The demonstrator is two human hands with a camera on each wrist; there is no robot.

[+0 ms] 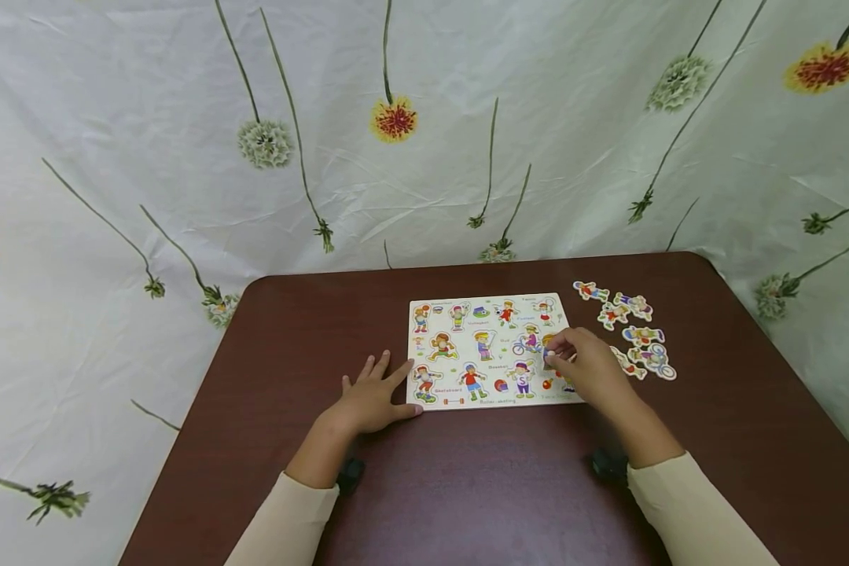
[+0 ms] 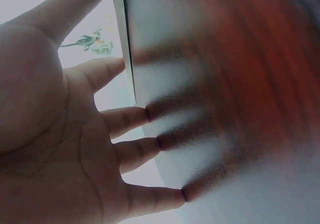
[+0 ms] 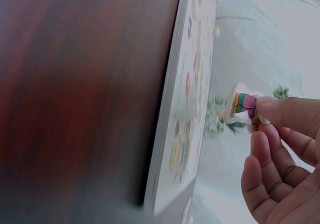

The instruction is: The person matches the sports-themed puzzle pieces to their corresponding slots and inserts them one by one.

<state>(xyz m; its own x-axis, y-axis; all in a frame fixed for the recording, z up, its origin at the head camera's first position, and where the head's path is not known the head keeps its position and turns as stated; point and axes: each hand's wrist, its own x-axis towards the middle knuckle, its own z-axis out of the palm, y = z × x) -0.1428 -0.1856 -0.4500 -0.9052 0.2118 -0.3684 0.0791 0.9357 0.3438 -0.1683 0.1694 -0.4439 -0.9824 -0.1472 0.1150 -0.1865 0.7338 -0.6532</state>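
A white puzzle board (image 1: 461, 334) printed with children playing sports lies on the table, with figure pieces sitting across it. My right hand (image 1: 594, 365) is over the board's right side. Between thumb and fingertips it pinches a small puzzle piece (image 3: 242, 104), which shows pink, green and orange clothing in the right wrist view. That piece is raised off the board, and the fingers hide part of it. My left hand (image 1: 371, 401) rests with spread fingers at the board's left edge, thumb and index finger right at it. Its palm (image 2: 55, 124) holds nothing.
Several loose puzzle pieces (image 1: 656, 360) lie right of the board, some overlapping, partly behind the right hand. The dark brown table (image 1: 311, 330) has rounded far corners. Behind it hangs a white cloth (image 1: 439, 196) with flower prints.
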